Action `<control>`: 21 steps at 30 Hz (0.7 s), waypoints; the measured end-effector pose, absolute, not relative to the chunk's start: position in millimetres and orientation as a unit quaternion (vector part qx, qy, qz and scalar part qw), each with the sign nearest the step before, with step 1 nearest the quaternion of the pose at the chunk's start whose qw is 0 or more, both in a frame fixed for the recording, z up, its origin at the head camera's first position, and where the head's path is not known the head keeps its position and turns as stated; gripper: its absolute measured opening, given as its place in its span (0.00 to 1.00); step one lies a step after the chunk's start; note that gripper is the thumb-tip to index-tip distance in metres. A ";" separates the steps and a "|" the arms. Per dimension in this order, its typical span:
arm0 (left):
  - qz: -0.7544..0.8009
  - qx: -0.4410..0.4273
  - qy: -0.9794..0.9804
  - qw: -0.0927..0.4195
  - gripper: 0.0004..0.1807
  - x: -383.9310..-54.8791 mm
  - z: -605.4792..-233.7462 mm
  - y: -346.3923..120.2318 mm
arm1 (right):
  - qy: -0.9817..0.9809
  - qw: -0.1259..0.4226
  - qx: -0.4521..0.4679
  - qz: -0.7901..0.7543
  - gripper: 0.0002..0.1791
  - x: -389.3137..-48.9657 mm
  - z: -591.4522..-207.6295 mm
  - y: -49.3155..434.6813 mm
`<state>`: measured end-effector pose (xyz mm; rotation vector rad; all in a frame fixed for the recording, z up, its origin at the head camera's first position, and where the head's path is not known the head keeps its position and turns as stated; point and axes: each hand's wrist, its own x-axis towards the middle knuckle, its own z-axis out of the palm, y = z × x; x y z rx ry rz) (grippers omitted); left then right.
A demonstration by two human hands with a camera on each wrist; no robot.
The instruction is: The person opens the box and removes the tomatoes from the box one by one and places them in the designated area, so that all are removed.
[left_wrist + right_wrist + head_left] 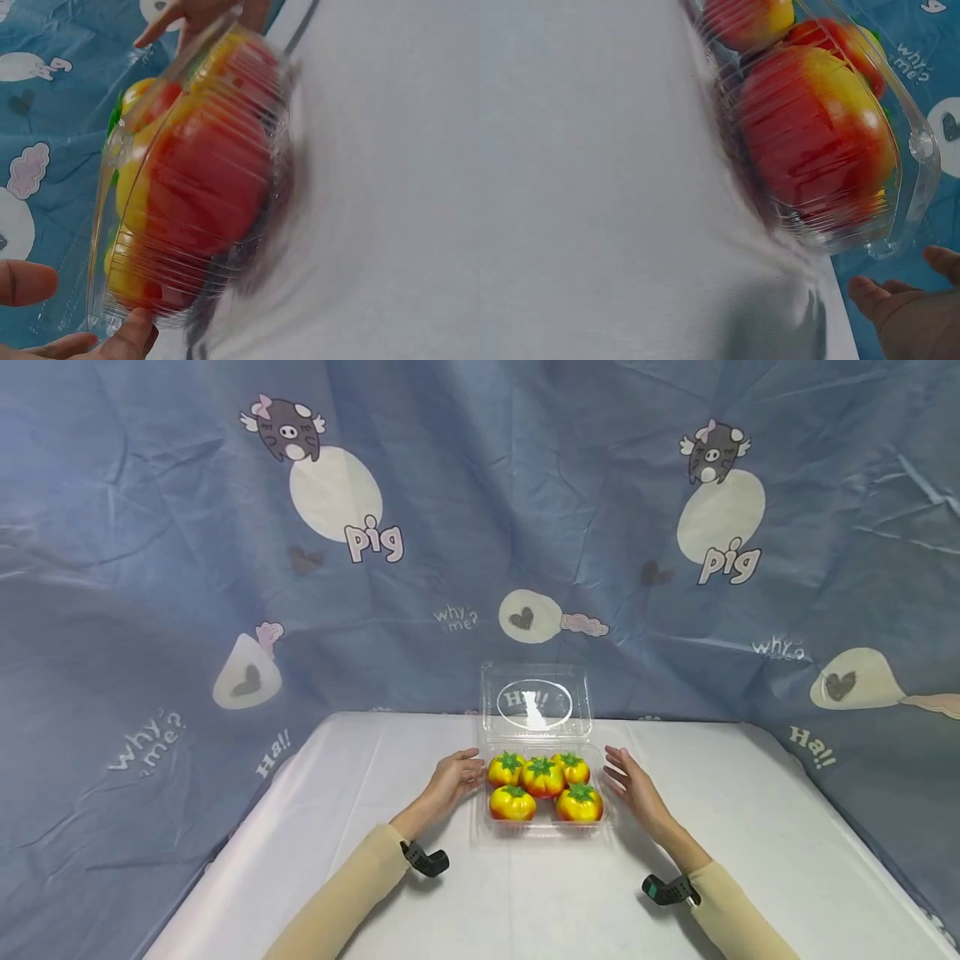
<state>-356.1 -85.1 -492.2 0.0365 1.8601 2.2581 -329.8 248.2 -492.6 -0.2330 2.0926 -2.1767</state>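
- A hand could pass down onto the fruits [542, 779] from above.
- Behind, the upright lid [536, 703] of the box [546, 829] (see-through) blocks the way.
- Left hand [452, 777] and right hand [635, 785] occupy its sides.
- In front, passage runs over the table [528, 897].

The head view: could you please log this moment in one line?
box: on table, lid open, five fruits inside | left hand: beside box | right hand: opposite side
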 end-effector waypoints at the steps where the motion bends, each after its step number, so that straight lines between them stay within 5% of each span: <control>1: 0.768 0.011 0.631 0.106 0.30 -354.4 -491.8 -85.9 | 0.691 0.058 -0.075 -0.717 0.41 -328.6 -492.5 248.5; 21: 0.738 -0.001 0.666 0.105 0.27 -327.0 -489.3 -90.2 | 0.724 0.061 -0.080 -0.682 0.38 -304.5 -492.4 255.7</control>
